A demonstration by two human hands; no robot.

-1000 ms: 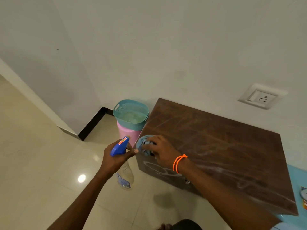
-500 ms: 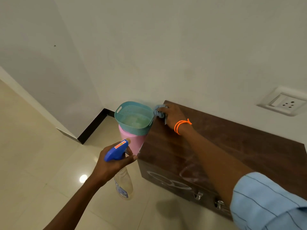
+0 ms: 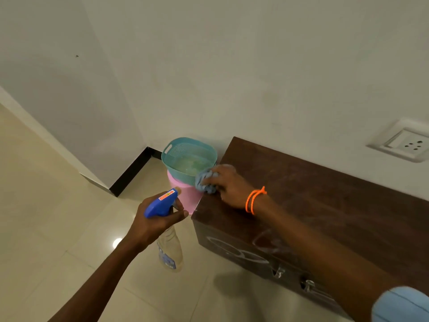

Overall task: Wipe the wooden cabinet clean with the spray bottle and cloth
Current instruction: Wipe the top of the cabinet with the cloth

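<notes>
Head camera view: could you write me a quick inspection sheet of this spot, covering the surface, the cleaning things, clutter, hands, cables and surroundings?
Surface: wooden cabinet, dark brown top with pale streaks; white scribbles and metal handles on its front.
Job's things: cloth, bunched, blue-grey, at the top's left edge; spray bottle, blue head, clear body, held off the floor.
Clutter: teal basket sitting on a pink container, beside the cabinet's left end.
Hands: left hand grips the bottle; right hand presses the cloth; orange cord on that wrist.
Cables: nothing seen.
Surroundings: white walls, wall socket, glossy beige floor tiles, black skirting.
</notes>
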